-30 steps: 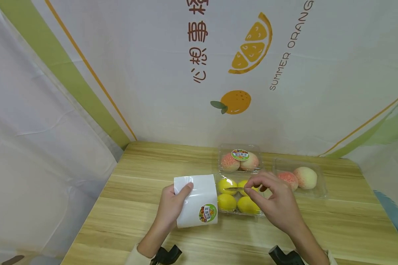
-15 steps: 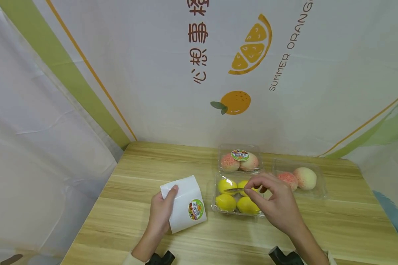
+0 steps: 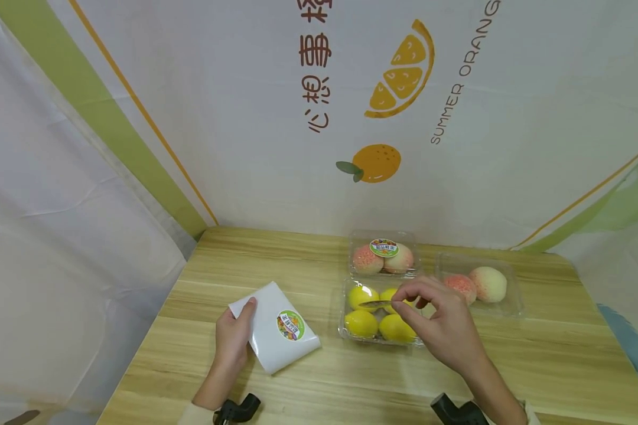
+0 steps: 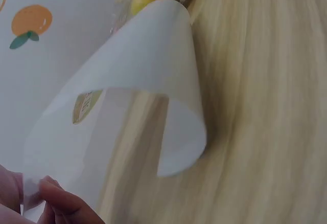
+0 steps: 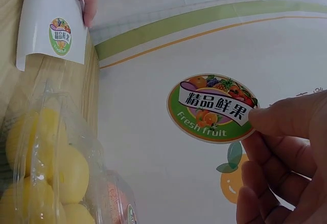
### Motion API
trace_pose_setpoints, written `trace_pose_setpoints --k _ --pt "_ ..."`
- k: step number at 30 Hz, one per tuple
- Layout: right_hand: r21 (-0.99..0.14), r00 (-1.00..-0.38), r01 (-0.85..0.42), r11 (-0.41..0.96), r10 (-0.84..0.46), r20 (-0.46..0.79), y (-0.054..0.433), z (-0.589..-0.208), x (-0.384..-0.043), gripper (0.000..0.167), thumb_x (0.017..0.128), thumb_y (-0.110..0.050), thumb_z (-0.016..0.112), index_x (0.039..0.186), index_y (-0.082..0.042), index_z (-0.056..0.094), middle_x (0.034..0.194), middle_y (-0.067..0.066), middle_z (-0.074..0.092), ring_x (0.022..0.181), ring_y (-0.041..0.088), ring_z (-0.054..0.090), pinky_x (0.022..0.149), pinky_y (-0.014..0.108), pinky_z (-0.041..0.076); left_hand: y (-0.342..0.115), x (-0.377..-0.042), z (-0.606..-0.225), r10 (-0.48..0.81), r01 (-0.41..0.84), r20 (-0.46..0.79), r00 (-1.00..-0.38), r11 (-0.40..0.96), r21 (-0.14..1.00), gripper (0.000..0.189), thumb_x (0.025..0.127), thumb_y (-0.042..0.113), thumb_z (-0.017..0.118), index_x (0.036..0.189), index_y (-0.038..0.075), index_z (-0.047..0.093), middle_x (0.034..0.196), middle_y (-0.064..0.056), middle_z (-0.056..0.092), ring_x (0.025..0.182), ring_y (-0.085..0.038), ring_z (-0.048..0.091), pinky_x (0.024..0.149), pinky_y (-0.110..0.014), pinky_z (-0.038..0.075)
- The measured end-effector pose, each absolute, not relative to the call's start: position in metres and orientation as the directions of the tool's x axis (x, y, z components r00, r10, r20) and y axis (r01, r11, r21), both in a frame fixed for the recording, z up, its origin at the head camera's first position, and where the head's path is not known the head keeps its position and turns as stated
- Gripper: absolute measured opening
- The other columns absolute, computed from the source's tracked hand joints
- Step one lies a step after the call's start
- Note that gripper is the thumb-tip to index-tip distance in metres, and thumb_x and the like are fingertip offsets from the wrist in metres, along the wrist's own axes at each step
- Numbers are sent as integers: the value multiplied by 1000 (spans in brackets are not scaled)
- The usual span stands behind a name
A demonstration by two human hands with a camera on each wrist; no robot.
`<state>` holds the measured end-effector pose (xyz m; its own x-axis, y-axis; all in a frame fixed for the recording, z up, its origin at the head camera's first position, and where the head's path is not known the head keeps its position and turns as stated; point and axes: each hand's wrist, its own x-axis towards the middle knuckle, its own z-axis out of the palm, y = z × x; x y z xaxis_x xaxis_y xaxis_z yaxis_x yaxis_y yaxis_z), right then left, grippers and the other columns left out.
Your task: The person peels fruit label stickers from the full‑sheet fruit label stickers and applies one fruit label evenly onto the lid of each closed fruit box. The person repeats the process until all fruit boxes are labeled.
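Observation:
My left hand grips one edge of a white sticker backing sheet, thumb on top. One oval fruit label is stuck on the sheet, and the far end curls under, as the left wrist view shows. Between thumb and index finger, my right hand pinches a loose oval "Fresh fruit" sticker by its edge. That sticker appears nearly edge-on in the head view, over a clear plastic box of yellow lemons. No label shows on the lemon box's lid.
Behind the lemons stands a clear box of two peaches with an oval label on its lid. To its right is another clear box with two peaches. A white printed cloth hangs along the back edge of the wooden table.
My left hand has drawn the backing sheet leftward, away from the lemon box, and turned it. My right hand stays over the lemons with the sticker.

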<state>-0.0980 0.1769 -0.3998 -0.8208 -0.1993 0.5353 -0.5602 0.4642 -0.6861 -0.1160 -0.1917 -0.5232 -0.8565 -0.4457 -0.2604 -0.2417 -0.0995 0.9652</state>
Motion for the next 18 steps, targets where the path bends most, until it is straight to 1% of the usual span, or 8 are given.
trace_pose_setpoints --k 3,9,11,16,18 --pt "-685 -819 -562 463 -199 538 177 -400 -98 32 90 6 86 93 -25 77 93 -13 73 84 11 61 74 23 50 -197 -119 -524 -457 -251 -264 -849 -92 964 43 109 26 70 128 -13 65 98 -5 72 79 -9 68 68 -23 58" --pt "-686 -824 -556 469 -202 530 177 -400 -98 33 90 6 86 93 -25 77 93 -13 73 84 11 61 74 23 50 -206 -124 -525 -455 -263 -259 -852 -55 963 45 110 27 68 130 -13 64 107 -12 71 83 -9 68 70 -23 59" --pt "-685 -826 -553 474 -202 527 177 -400 -98 32 90 6 86 92 -25 77 94 -13 73 84 11 62 74 23 50 -209 -125 -525 -455 -261 -250 -855 -40 965 45 110 26 68 130 -14 64 106 -12 71 82 -9 68 70 -22 58" --pt "-693 -838 -535 483 -198 509 178 -401 -98 32 90 5 86 92 -25 77 94 -14 73 84 10 62 74 24 51 -215 -129 -526 -463 -253 -227 -857 -6 967 44 108 26 71 125 -15 66 98 -9 71 77 -8 66 66 -22 57" --pt "-697 -841 -531 482 -197 504 178 -401 -98 32 90 5 86 92 -25 77 93 -13 73 84 10 62 74 24 50 -218 -131 -526 -468 -259 -220 -856 20 966 44 107 26 72 124 -15 67 98 -10 71 77 -9 65 65 -22 56"
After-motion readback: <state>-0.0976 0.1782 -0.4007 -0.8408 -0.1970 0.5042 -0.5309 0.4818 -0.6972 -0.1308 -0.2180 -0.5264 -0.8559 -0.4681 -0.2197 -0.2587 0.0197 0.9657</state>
